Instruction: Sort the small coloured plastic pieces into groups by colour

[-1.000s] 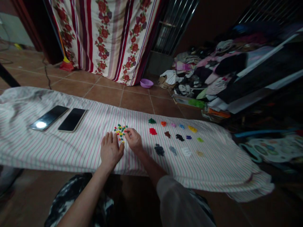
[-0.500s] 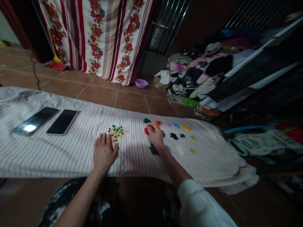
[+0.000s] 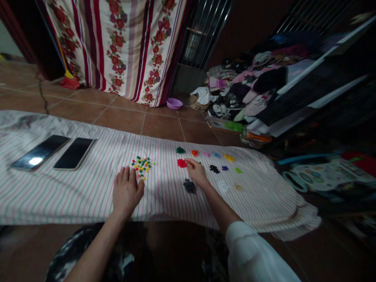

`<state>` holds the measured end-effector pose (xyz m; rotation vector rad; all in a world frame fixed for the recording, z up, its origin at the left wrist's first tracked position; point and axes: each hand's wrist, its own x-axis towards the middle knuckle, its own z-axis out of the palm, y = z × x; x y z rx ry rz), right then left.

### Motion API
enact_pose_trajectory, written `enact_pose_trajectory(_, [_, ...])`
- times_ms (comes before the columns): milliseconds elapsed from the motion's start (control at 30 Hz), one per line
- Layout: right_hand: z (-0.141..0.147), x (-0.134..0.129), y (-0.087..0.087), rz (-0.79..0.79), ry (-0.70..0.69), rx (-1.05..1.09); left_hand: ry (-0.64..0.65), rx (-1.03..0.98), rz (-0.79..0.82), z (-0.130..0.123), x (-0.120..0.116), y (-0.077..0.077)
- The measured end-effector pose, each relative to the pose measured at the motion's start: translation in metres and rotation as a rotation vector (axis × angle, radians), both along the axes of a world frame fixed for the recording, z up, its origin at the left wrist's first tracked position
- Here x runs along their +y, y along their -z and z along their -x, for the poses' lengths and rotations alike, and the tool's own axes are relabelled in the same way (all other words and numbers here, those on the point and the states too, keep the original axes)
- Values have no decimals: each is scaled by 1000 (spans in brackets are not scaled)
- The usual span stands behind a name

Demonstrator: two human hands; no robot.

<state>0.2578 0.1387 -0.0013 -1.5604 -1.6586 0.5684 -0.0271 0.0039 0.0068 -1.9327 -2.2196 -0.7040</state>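
Observation:
My left hand [image 3: 127,192] lies flat on the striped cloth, fingers extended, just below a mixed cluster of small coloured pieces [image 3: 142,166] in green, yellow, red, orange and white. My right hand [image 3: 196,170] is at the right edge of a small red pile [image 3: 181,163], thumb and index finger pinched together. Whatever is between those fingertips is too small to make out. Around that hand sit single-colour piles: dark green [image 3: 180,150], orange [image 3: 194,153], dark grey [image 3: 189,186], black [image 3: 214,169], and yellow [image 3: 229,157]. My right hand partly hides the cloth beneath it.
Two phones [image 3: 74,153] lie at the left of the striped cloth [image 3: 111,156]. More small piles, among them lime green [image 3: 237,170] and white [image 3: 223,185], are at the right. Beyond are a purple basin [image 3: 174,103], a floral curtain [image 3: 132,47] and heaped clothes [image 3: 246,86].
My right hand has drawn slightly right and down from the red pile, which now shows more fully. My left hand stays flat beside the mixed pieces. The view has shifted slightly.

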Motion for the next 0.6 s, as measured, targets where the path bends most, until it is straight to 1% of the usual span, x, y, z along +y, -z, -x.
enact_pose_trajectory(100, [-1,-1,2,-31,17,27,4,9,-1,1,0,1])
enact_pose_trajectory(167, [-3,-2,2,-55,36,-25,8,10,-5,1,1,3])
enact_pose_trajectory(233, [-4,-1,2,-39,36,-84,6,2,-14,1,1,3])
enact_pose_trajectory(400, [-1,4,0,41,-26,-178,5,-18,-19,1,1,5])
enact_pose_trajectory(600, [6,8,2,21,-57,-170,0,-32,-28,1,1,5])
